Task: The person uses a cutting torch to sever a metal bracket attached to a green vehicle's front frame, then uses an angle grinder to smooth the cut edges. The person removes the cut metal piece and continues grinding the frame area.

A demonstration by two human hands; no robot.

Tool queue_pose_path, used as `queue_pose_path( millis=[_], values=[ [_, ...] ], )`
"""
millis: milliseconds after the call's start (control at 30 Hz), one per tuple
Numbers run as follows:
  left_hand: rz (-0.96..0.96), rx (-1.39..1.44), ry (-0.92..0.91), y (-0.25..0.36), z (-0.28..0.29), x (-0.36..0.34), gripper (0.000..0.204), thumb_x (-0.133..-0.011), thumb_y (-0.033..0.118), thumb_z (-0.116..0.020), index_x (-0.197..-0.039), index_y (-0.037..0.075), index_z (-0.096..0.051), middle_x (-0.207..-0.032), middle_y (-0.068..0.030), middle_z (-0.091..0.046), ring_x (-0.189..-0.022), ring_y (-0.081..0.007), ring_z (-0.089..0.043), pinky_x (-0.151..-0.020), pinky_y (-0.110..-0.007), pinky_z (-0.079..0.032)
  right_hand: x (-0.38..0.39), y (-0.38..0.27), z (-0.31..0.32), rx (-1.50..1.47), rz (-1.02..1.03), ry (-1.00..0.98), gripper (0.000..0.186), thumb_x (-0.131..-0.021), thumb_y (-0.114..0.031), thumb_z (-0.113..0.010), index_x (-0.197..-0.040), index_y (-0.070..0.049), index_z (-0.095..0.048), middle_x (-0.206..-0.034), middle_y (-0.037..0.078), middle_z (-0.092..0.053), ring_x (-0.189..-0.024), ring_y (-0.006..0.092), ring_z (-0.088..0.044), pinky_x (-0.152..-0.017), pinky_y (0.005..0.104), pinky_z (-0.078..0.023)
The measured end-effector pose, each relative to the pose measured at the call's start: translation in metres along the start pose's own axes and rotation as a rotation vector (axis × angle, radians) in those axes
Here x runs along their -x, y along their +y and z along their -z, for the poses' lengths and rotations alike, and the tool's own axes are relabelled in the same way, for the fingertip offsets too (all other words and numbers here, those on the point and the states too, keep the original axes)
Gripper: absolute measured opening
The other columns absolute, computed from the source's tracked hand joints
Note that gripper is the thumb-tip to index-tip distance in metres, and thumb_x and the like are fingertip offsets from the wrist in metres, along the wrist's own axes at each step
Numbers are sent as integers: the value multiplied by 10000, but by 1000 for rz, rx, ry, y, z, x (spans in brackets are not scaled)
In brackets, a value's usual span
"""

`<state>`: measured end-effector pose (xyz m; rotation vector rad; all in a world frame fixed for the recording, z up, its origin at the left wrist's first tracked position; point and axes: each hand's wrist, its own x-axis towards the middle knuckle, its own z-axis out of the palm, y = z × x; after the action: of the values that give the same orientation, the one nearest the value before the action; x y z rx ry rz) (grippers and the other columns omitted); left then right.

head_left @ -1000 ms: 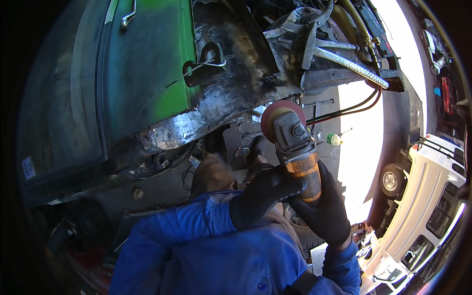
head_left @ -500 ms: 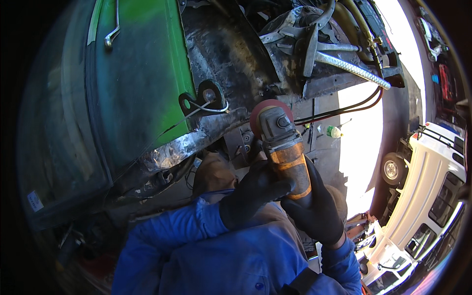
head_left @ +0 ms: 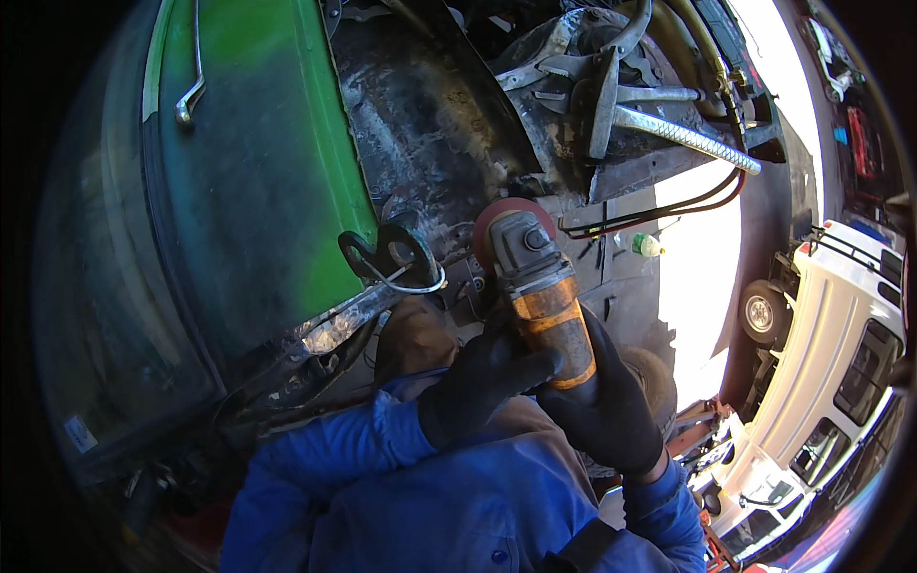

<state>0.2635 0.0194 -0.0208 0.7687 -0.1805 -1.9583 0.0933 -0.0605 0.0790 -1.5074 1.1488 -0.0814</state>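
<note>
Nearest, lower centre of the frame: two blue sleeves (head_left: 420,497) rise from the bottom edge, both hands in black gloves. Left hand (head_left: 478,382), just left of centre, fingers curled and pressed against the left flank of an angle grinder (head_left: 540,296). Right hand (head_left: 607,411), just right of centre and slightly lower, wrapped around the grinder's orange rear body from below; fingers closed tight on it.

Grinder sits at frame centre, body tilted, grey head pointing up and left. Its reddish disc (head_left: 497,224) lies just above the head, at or against the dark scorched metal panel (head_left: 430,124); actual contact cannot be told.

Left of the disc: a black bracket with a wire loop (head_left: 396,263), on the lower edge of a green body panel (head_left: 258,162) that fills the upper left.

Upper right: grey linkage and a braided hose (head_left: 683,134).

Farthest, right edge: a white vehicle (head_left: 831,344) on sunlit ground.
</note>
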Motion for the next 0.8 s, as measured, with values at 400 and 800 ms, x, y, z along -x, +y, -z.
queue_pose_path(
  millis=[400,800],
  values=[
    [72,-26,9,19,-2,3,653,-1089,311,-734,-1574,-27,-455,-1487,-142,-614,-1397,-250,-605,-1184,-415,-511,-4,-10,5,13,-52,-17,960,-919,-174,-876,-1703,-11,-346,-1484,231,-660,-1356,301,-678,-1113,430,-543],
    [81,-50,7,31,0,3,698,-1066,253,-763,-1606,-10,-408,-1523,-140,-587,-1428,-236,-573,-1212,-407,-484,-4,-12,5,-60,-75,-25,969,-906,-185,-897,-1703,-32,-367,-1455,232,-678,-1303,316,-718,-1089,433,-567]
  ],
)
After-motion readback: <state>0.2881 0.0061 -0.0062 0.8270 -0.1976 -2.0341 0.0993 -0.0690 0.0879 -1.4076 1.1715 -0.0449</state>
